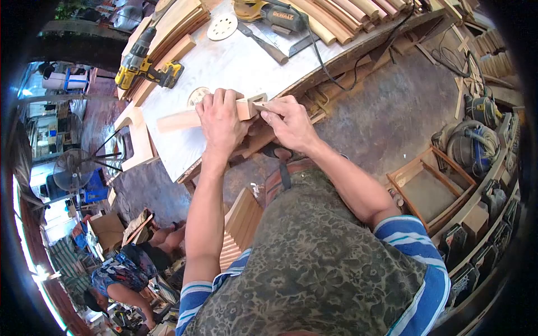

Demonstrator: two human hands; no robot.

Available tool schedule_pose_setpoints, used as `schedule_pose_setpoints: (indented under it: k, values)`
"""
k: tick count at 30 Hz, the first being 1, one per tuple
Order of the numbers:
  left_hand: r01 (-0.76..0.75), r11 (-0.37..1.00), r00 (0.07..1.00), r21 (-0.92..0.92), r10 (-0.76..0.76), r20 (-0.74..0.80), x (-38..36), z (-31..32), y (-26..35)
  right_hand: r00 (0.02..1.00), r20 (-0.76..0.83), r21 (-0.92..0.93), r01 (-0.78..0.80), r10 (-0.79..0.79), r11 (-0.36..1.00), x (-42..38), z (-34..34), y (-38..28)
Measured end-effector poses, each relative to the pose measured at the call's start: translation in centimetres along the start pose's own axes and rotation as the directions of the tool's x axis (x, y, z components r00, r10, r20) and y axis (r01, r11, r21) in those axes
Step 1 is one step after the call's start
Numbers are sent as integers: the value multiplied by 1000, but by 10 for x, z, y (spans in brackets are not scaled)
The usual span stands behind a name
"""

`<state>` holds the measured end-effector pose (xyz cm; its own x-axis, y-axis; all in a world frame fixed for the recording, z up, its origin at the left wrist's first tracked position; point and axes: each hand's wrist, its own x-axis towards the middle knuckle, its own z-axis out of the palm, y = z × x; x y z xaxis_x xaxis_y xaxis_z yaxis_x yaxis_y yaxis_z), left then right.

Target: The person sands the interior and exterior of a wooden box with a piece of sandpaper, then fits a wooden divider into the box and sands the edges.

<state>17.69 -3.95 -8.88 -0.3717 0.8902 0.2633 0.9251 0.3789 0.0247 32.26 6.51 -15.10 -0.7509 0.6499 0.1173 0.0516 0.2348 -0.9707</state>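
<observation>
My left hand (218,120) is wrapped over a pale wooden piece (178,121), which juts out to the left above the white worktable (246,73). The fingers press on its top near the right end, where a cut-out shows. Close beside that end, my right hand (291,123) has thumb and fingers pinched together against the wood. Something thin and brownish shows at the fingertips, too small to name. A round disc (198,95) lies on the table just behind my left hand.
A yellow cordless drill (140,64), a sanding disc (222,27), a chisel (263,45) and a corded sander (286,21) lie on the table among stacked wood strips (353,14). A wooden frame (431,187) stands at right. Another person (126,277) bends over at lower left.
</observation>
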Motion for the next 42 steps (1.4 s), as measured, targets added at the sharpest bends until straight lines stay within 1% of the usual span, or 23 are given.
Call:
schedule_pose_setpoints:
  k: [2, 4, 5, 7, 8, 9, 10, 11, 13, 14, 15, 17, 20, 23, 24, 25, 27, 31, 33, 34, 38, 40, 42]
  values:
    - [16, 1000, 1000, -10, -15, 26, -2, -1, 0, 1000, -4, 22, -21, 21, 1000, -7, 5, 5]
    - [10, 1000, 1000, -11, -9, 29, 3, -2, 0, 993, 40, 59, -114, 112, 992, 6, 11, 4]
    - [-5, 1000, 1000, -2, 5, 28, 3, -2, -2, 994, 36, 65, -108, 106, 992, 7, 9, 2]
    - [-12, 1000, 999, 7, 12, 32, 3, -4, -3, 980, 131, -23, -146, 148, 989, 6, -3, -10]
    - [-10, 1000, 999, 2, 10, 34, 4, -4, -2, 980, 136, -28, -144, 147, 989, 6, -6, -4]
    - [-6, 1000, 999, -4, 6, 38, 4, -4, -2, 996, 90, -104, 1, 8, 995, 5, -6, 5]
    - [0, 1000, 999, -6, 0, 47, 3, -4, -2, 990, 54, -181, 137, -129, 974, 2, -5, 12]
    - [0, 1000, 998, -9, 0, 60, 5, -4, -3, 991, 57, -180, 132, -124, 975, 3, -6, 19]
    - [-7, 1000, 998, -11, 8, 66, 7, -4, -3, 954, 143, -324, 298, -264, 898, 13, -11, 27]
    - [-4, 1000, 997, 1, 4, 75, 9, -4, -4, 941, 153, -347, 337, -302, 875, 17, -11, 28]
    - [3, 1000, 996, 14, -4, 86, 10, -4, -4, 940, 152, -347, 340, -305, 874, 18, -10, 30]
    - [-3, 1000, 996, 11, 2, 88, 10, -5, -4, 965, 142, -208, 246, -219, 947, 15, -6, 36]
    - [3, 1000, 997, 17, -4, 83, 14, -3, -6, 970, 108, -258, 238, -217, 936, 11, -6, 34]
    - [-10, 1000, 996, 17, 9, 84, 14, -2, -5, 969, 105, -224, 241, -223, 944, 12, -9, 25]
    - [-9, 1000, 997, 17, 8, 83, 16, -3, -5, 976, 95, -192, 209, -194, 959, 12, -10, 22]
    - [-9, 1000, 996, 16, 8, 85, 17, -3, -4, 977, 95, -191, 207, -192, 960, 11, -11, 22]
    - [-6, 1000, 997, 7, 5, 80, 17, -5, -3, 988, 58, -189, 148, -140, 971, 7, -10, 22]
    - [-24, 999, 997, 21, 23, 80, 16, -5, -4, 986, 23, -164, 166, -164, 972, 8, -4, 19]
    - [-13, 1000, 998, 10, 13, 66, 12, -5, -2, 992, 34, -74, 126, -124, 989, 4, -5, 22]
    - [-8, 1000, 998, 11, 8, 60, 13, -4, -2, 980, 26, -124, 201, -199, 972, 4, -4, 24]
    - [-29, 1000, 998, 5, 29, 49, 11, -4, -4, 983, 24, -118, 185, -184, 976, 8, -5, 10]
    - [-23, 1000, 999, 2, 23, 46, 11, -2, -3, 998, 49, 9, 38, -38, 999, 13, -8, 4]
    - [-9, 1000, 997, 11, 8, 70, 11, -4, -3, 999, 39, 1, 32, -32, 999, 11, -6, 4]
